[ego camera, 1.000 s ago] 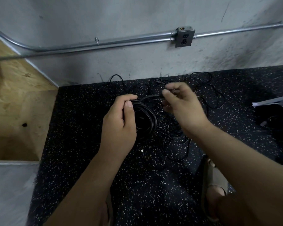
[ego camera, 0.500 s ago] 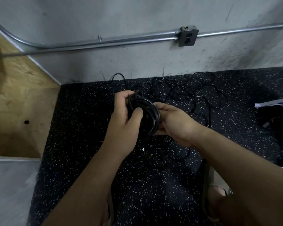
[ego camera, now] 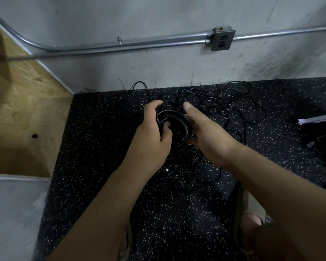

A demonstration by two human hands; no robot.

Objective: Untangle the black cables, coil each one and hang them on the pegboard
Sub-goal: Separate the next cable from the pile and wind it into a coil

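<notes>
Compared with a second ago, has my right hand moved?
Yes. The right hand dropped away from the wall outlet, toward you and slightly left, onto the coil in the left hand.

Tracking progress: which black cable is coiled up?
The thick cable held by the left hand and right hand; the thinner cables lie tangled on the floor.

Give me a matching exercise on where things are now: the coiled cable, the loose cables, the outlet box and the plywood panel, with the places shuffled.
1 coiled cable
2 loose cables
3 outlet box
4 plywood panel

A on the conduit
B held between left hand and right hand
C left of the speckled floor
D spread on the floor near the wall

Pairs: 1-B, 2-D, 3-A, 4-C
</notes>
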